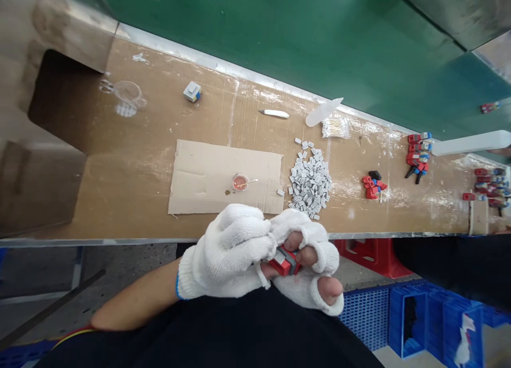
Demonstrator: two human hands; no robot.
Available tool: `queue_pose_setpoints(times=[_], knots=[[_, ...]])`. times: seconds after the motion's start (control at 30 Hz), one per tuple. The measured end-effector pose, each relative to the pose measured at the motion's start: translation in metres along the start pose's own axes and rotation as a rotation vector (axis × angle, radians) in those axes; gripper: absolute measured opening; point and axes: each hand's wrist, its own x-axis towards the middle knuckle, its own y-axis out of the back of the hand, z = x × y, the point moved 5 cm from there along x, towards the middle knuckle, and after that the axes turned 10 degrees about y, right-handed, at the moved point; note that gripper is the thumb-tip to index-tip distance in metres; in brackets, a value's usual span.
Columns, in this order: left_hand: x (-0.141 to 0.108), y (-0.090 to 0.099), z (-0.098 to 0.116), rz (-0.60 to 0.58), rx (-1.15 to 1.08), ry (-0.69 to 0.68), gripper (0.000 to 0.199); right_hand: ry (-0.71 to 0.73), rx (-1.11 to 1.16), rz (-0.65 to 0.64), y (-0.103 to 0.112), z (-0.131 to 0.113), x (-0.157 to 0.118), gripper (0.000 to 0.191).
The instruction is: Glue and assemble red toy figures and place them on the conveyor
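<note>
A small red and grey plastic toy part [284, 261] is held between my two hands, just in front of the table's near edge. My right hand [309, 267], in a white knit glove with bare fingertips, is closed around it. My left hand [231, 253], gloved too, has its fingers curled and its thumb pressed against the part's left side. Beyond my hands lies a cardboard sheet [199, 171] with a small dish of reddish liquid [240, 183], a cotton swab [251, 181] resting in it. Right of the sheet is a heap of small grey plastic pieces [311, 182].
Farther back lie a white-handled knife [275, 114], a grey-white block [192, 91], a clear round lid [128, 93] and a pack of cotton swabs [335, 127]. Red and blue toy parts [418, 155] sit to the right. Blue crates [415, 320] stand below.
</note>
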Motion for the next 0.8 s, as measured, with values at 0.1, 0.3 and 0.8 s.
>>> queue_pose_setpoints(times=[0.1, 0.3, 0.8], knots=[[0.000, 0.001, 0.005, 0.004, 0.002, -0.097, 0.017, -0.002, 0.049, -0.021, -0.004, -0.001, -0.011, 0.049], [-0.017, 0.006, 0.002, -0.004, 0.032, -0.093, 0.021, -0.176, 0.067, -0.020, 0.000, -0.002, -0.040, 0.063], [-0.011, 0.009, -0.002, -0.194, 0.033, 0.102, 0.035, -0.322, 0.010, 0.045, 0.008, 0.008, -0.026, 0.060]])
